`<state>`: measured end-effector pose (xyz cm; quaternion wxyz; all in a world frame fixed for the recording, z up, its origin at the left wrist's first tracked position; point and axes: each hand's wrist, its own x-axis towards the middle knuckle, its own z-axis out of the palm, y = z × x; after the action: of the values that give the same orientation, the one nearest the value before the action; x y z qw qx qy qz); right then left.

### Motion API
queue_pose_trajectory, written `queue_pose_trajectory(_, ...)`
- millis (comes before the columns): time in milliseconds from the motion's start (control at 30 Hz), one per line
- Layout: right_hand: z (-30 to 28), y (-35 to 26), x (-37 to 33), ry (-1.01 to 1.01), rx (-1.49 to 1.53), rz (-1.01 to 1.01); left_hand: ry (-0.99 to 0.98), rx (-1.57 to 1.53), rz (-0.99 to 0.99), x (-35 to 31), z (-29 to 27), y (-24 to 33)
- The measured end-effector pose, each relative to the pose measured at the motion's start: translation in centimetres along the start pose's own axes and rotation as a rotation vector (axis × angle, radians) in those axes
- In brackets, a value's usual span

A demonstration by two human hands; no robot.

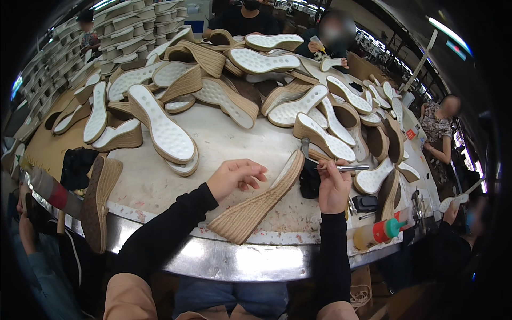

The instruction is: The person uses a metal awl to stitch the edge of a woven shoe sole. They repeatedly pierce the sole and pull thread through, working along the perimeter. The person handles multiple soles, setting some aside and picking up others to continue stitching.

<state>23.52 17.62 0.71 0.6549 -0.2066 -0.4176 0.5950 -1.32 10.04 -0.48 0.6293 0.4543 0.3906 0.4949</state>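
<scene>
My right hand (pixel 335 186) pinches a slim silver pen-like tool (pixel 353 167), its thin tip pointing left. Nothing is in my left hand (pixel 234 180); its fingers are loosely curled and apart. Between the two hands a wedge shoe sole (pixel 261 205) wrapped in braided tan rope lies on its side on the table (pixel 213 138), its thick heel toward me. My left fingertips are near it without visibly touching. Just behind my right hand lies a hammer (pixel 305 146), its wooden handle partly hidden by the hand. A black cloth (pixel 309 180) sits between the sole and that hand.
A heap of wedge soles (pixel 266 61) with white dimpled tops covers the far table. Glue bottles stand out near the edge: one with a green cap (pixel 376 233) at right, another (pixel 45 189) at left. A brown wedge (pixel 98 205) overhangs the metal edge (pixel 240 261). Other people work around.
</scene>
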Motion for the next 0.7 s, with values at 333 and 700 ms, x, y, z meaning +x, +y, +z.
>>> queue_pose_trajectory(333,-4.5,4.2,1.5,0.173,-0.534,-0.064,0.296,0.225,0.029,0.5,-3.6,-0.7)
queue_pose_trajectory(700,-3.4,3.0,1.3,0.187,-0.488,-0.110,0.254,0.436,0.103,0.2,-3.0,-1.6)
